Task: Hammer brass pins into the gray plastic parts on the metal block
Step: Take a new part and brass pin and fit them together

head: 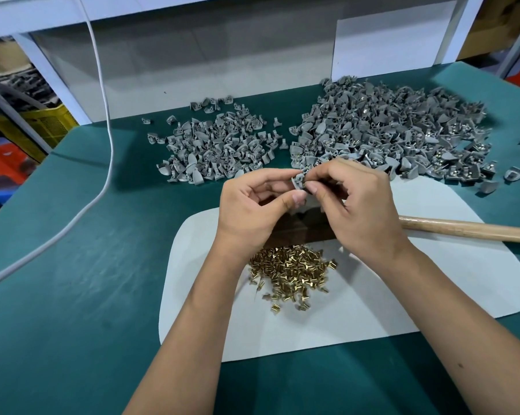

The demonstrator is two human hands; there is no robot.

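**Now: pin being fitted to part, held above block**

Both hands meet over the centre of the white mat (432,295). Left hand (252,202) pinches a gray part (298,179) between thumb and forefinger, fingers curled. Right hand (357,199) has thumb and forefinger pinched tight at the part's right edge; a glint of brass shows there, most likely a pin, but it is too small to be sure.

Key relation: the part sits at the fingertips of both hands, directly above the block (294,232), which lies at 6 o'clock from it and is mostly hidden by the hands. Long axis of the part cannot be told.

Pins (291,271) lie heaped on the mat at 6 o'clock from the block. Hammer handle (468,229) lies at 3 o'clock, nearer the right hand, untouched; its axis runs left to right.

Part piles: smaller pile (217,145) at 11 o'clock, larger pile (387,130) at 1 o'clock; some parts in the latter show brass.

Judgement: seating step under way; hammering not yet begun. Next, the part goes down onto the block and the right hand reaches for the handle.
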